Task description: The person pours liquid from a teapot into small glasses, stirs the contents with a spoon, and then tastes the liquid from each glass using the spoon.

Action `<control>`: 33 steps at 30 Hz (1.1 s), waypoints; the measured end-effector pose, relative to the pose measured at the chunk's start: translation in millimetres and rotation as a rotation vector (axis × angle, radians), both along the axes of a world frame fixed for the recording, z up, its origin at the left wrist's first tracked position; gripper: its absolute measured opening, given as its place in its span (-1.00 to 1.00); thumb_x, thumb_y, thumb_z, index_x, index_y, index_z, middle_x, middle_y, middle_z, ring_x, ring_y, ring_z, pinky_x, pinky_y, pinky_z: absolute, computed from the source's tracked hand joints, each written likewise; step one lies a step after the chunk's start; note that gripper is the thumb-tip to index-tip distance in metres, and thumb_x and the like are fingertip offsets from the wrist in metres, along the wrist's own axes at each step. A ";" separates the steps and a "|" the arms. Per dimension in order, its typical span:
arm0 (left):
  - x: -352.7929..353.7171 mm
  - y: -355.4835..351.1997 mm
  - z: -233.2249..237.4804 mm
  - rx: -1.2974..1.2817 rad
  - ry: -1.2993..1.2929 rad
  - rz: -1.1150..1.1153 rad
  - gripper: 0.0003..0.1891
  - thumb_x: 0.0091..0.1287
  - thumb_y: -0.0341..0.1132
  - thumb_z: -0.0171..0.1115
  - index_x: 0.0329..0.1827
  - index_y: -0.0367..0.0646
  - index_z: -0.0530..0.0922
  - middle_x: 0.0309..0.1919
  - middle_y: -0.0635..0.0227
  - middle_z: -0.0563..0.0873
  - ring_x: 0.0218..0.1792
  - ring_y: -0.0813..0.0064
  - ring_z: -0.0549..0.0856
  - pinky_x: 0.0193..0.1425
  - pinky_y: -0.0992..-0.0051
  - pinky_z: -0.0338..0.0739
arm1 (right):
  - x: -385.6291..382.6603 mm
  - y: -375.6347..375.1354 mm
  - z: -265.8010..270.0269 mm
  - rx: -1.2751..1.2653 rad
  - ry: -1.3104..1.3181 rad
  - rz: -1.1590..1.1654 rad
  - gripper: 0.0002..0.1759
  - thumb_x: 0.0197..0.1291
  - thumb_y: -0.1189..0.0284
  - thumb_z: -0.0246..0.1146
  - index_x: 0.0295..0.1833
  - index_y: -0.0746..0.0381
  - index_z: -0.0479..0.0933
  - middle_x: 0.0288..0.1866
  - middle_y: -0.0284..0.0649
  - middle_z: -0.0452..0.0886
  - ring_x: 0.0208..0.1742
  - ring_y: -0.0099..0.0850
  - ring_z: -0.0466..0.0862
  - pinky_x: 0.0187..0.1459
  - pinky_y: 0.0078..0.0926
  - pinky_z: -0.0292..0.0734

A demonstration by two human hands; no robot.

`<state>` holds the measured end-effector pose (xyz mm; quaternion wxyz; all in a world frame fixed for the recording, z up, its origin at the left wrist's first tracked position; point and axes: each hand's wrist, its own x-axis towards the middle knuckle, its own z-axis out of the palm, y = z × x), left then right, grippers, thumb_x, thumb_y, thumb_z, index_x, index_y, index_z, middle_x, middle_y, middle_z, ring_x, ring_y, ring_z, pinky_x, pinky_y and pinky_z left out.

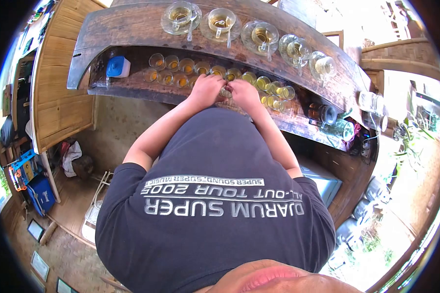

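Both of my hands meet at the front row of small glasses on the lower shelf of a wooden counter (132,93). My left hand (208,90) has its fingers bent at the left side of one small glass (225,93). On that glass's other side, my right hand (244,93) has its fingers curled against it. The fingers largely cover this glass. Two rows of small glasses stand around the hands: those on the left (182,80) hold something orange, those on the right (263,83) something yellow.
Glass cups on saucers (221,22) with spoons line the upper counter ledge. A blue-lidded container (117,67) stands at the shelf's left end. Jars (343,129) and a dark glass mug (322,113) are at the right. A wooden panel (66,73) rises on the left.
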<state>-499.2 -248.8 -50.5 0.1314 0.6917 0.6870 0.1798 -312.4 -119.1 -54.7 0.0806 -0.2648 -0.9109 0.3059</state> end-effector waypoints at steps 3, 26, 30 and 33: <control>-0.2 -0.2 -3.6 0.024 -0.023 0.000 -0.33 0.17 0.25 0.68 0.23 0.02 0.82 0.05 0.33 0.86 0.20 0.21 0.83 0.20 0.07 0.61 | 0.2 1.8 -1.0 0.016 -0.065 0.091 -0.78 0.54 0.27 0.32 -0.08 0.13 0.81 -0.13 -0.10 0.84 0.01 0.05 0.84 0.03 0.09 0.77; -1.1 1.7 0.1 -0.004 -0.027 -0.016 -0.35 0.16 0.19 0.70 0.23 0.01 0.83 0.04 0.32 0.87 0.21 0.17 0.84 0.20 0.06 0.62 | -4.5 -4.3 6.0 0.077 -0.061 0.069 -0.83 0.49 0.34 0.35 -0.14 0.15 0.79 -0.13 -0.13 0.85 0.00 0.00 0.86 0.01 0.07 0.78; -0.1 1.0 2.5 0.025 0.006 -0.010 -0.34 0.15 0.19 0.70 0.24 0.02 0.84 0.04 0.34 0.87 0.21 0.19 0.84 0.20 0.07 0.62 | 2.5 -3.3 13.4 0.059 -0.067 0.014 -0.83 0.47 0.31 0.36 -0.14 0.14 0.79 -0.14 -0.12 0.85 -0.01 0.00 0.86 -0.01 0.06 0.77; -0.4 2.5 7.8 -0.048 -0.003 -0.022 -0.33 0.14 0.19 0.70 0.26 0.03 0.85 0.04 0.34 0.87 0.20 0.19 0.85 0.20 0.07 0.62 | -3.4 -0.4 6.4 0.055 -0.089 -0.006 -0.78 0.49 0.22 0.37 -0.11 0.11 0.81 -0.08 -0.16 0.87 0.05 -0.02 0.87 0.03 0.04 0.80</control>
